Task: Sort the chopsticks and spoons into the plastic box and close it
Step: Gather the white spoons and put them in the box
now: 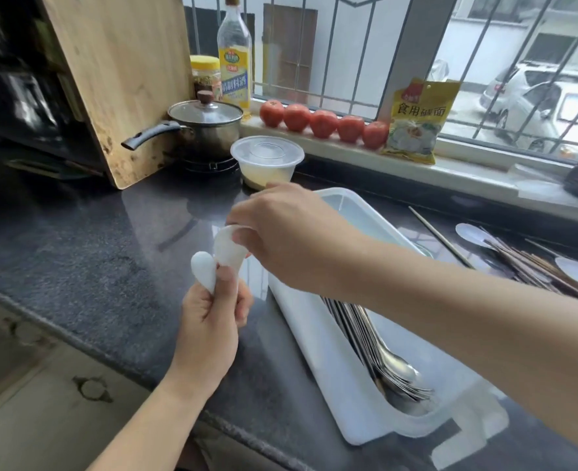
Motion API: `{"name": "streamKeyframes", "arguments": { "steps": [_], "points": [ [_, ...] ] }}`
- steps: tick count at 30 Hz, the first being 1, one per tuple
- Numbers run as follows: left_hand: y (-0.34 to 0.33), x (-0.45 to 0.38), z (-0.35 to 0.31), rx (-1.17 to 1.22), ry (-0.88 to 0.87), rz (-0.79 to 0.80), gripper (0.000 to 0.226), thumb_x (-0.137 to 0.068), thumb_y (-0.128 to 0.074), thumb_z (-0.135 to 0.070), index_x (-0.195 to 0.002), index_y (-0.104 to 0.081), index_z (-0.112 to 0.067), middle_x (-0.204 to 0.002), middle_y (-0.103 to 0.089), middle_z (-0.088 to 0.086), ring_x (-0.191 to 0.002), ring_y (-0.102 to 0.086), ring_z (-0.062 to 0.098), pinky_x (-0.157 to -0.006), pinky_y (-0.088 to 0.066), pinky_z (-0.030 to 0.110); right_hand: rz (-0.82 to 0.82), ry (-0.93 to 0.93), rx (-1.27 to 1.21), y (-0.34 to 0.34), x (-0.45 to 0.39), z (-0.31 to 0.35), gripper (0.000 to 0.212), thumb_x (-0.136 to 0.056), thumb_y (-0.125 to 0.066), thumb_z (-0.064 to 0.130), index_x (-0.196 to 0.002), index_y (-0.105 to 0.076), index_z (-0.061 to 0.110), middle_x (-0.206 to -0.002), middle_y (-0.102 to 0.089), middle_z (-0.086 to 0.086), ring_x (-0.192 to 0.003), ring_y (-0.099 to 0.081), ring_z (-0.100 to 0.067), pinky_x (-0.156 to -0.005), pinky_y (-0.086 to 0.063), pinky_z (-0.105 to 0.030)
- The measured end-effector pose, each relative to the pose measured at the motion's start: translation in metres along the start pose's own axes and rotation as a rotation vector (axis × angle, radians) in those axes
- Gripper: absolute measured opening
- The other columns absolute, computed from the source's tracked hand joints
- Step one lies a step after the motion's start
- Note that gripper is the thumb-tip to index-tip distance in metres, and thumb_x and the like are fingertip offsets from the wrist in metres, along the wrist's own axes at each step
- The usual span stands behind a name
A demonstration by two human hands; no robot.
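At frame centre, my left hand (213,311) pinches one white plastic spoon (203,270); my right hand (281,232) grips a second (228,248). Just right, the open plastic box (314,334) holds metal spoons (382,355). Bare dark counter (77,239) spreads left; five tomatoes (323,123) line the sill.

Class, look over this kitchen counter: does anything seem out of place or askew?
One chopstick lies alone on the counter, apart from the chopstick pile right of the plastic box. White spoons sit jumbled among that pile, unsorted.
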State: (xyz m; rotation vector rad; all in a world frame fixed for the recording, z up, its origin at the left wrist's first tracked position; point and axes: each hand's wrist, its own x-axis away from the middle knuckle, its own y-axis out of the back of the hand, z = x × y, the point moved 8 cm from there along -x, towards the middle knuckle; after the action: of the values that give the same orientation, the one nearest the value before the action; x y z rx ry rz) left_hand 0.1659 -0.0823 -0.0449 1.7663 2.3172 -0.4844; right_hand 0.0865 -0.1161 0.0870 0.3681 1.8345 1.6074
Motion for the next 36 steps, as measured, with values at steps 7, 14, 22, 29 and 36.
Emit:
{"name": "streamKeyframes", "arguments": {
  "steps": [7,14,22,29,36],
  "points": [
    [0.002,-0.006,0.015,0.169,0.165,-0.033,0.025,-0.107,-0.045,-0.039,-0.112,-0.063,-0.023,-0.062,-0.028,0.002,-0.051,-0.018,0.017,-0.044,-0.016,0.026,-0.424,-0.53,-0.515,0.1,0.02,-0.099,0.011,-0.099,-0.064,0.014,-0.11,-0.062,0.014,-0.094,-0.07,-0.001,-0.073,-0.07,-0.01,-0.063,-0.057,-0.02],
    [0.001,-0.007,0.026,0.308,0.29,-0.059,0.049,-0.108,-0.029,-0.046,-0.093,-0.057,-0.009,-0.056,-0.026,-0.001,-0.045,-0.016,0.012,-0.046,-0.009,0.027,0.373,-0.511,-0.121,0.034,0.04,-0.102,0.01,-0.095,-0.066,0.015,-0.088,-0.069,0.023,-0.063,-0.074,0.001,-0.054,-0.072,-0.009,-0.064,-0.062,-0.029],
    [-0.004,-0.007,0.021,0.213,0.287,-0.035,0.03,-0.109,-0.036,-0.014,-0.08,-0.039,-0.012,-0.056,-0.034,0.005,-0.049,-0.025,0.017,-0.047,-0.016,0.033,0.779,-0.385,0.014,-0.087,0.025,-0.076,0.031,-0.086,-0.066,0.009,-0.06,-0.05,0.015,-0.039,-0.045,0.004,-0.033,-0.037,-0.009,-0.039,-0.036,-0.015],
    [-0.004,-0.009,0.019,0.074,0.275,-0.045,0.02,-0.109,-0.037,-0.012,-0.09,-0.043,-0.008,-0.054,-0.049,0.011,-0.044,-0.042,0.026,-0.047,-0.034,0.034,0.704,-0.422,0.094,-0.086,0.028,-0.079,0.027,-0.073,-0.064,-0.002,-0.053,-0.052,0.01,-0.047,-0.052,-0.005,-0.04,-0.049,-0.018,-0.039,-0.037,-0.02],
    [-0.001,-0.015,-0.027,-0.038,0.161,-0.093,0.02,-0.109,-0.041,-0.018,-0.099,-0.047,-0.002,-0.059,-0.062,0.012,-0.043,-0.047,0.026,-0.051,-0.04,0.04,0.218,-0.494,-0.349,0.012,0.026,-0.086,0.027,-0.1,-0.061,0.028,-0.086,-0.066,0.006,-0.072,-0.074,-0.004,-0.055,-0.072,-0.018,-0.048,-0.055,-0.024]
  ]
}}
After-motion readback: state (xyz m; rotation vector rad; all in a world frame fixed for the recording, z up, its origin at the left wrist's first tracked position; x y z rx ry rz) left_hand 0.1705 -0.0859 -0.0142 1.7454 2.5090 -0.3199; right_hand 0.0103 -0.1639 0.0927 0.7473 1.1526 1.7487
